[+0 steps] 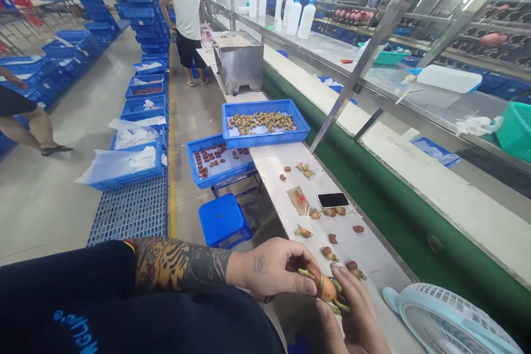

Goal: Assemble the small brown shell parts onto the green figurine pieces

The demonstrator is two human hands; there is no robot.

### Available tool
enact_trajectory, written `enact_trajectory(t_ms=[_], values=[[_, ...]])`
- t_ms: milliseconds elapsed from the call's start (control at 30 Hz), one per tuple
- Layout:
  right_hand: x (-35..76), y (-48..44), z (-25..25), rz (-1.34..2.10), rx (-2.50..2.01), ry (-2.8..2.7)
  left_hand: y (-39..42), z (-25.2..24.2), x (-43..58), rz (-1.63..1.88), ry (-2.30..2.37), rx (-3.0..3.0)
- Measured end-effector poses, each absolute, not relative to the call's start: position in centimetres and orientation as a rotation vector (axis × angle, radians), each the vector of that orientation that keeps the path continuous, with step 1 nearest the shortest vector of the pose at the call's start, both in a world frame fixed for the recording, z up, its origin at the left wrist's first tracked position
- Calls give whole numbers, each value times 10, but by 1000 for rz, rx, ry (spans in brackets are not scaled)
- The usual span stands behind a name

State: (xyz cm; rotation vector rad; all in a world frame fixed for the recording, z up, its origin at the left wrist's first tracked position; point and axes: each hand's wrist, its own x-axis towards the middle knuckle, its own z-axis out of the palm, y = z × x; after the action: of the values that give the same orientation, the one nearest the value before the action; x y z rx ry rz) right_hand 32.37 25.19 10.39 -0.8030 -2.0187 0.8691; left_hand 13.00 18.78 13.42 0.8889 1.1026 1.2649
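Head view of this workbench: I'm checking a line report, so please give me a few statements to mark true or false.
1. The left hand and right hand both hold a small orange moulded figure. True.
2. A smartphone lies inside the blue plastic tray on the bench. False: it lies on the white bench top.
3. That blue plastic tray holds only reddish-brown pieces. False: it holds green-and-orange pieces; reddish-brown pieces are in the lower blue tray beside the bench.
4. A co-worker in a white sleeveless top stands farther along the bench. True.
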Motion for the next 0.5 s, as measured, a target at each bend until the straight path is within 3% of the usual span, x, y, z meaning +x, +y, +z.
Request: enact_trajectory(t_ms=[167,500], values=[[293,218,99,801,-878,-2177,157,123,88,1168,1057,823],[235,153,119,217,-867,-2190,110,110,42,1321,896,725]])
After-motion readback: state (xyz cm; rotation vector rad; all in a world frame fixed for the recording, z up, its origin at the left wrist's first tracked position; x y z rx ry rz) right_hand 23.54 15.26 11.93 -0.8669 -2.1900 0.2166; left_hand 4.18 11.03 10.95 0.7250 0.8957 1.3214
